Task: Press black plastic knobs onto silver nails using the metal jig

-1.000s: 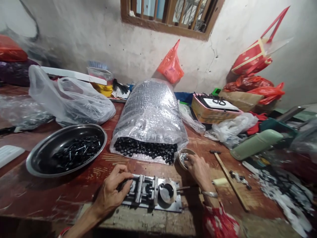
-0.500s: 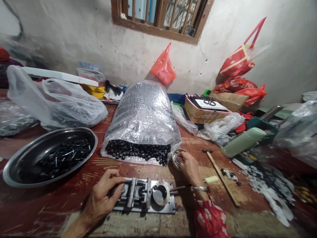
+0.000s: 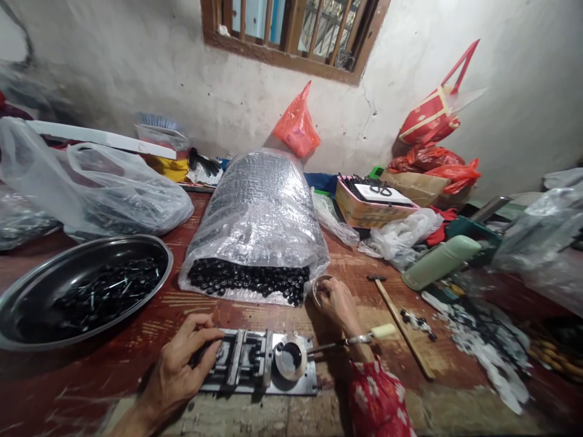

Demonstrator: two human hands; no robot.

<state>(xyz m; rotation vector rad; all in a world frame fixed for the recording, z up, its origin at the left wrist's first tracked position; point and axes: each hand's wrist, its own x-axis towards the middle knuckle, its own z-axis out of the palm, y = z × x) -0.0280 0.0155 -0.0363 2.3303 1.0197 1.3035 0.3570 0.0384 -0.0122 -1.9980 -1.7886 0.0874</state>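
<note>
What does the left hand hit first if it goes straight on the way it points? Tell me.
Likely the nearest metal bar across the jig: the left hand points its fingers over the jig's near end. Depth is unclear, so they might pass just above it.

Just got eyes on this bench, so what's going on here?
A person's left hand rests at the left end of a metal fixture, while the right hand has its fingers in a small round bowl. An open plastic bag of black parts lies behind the fixture. More black parts sit in the metal basin at left.
</note>
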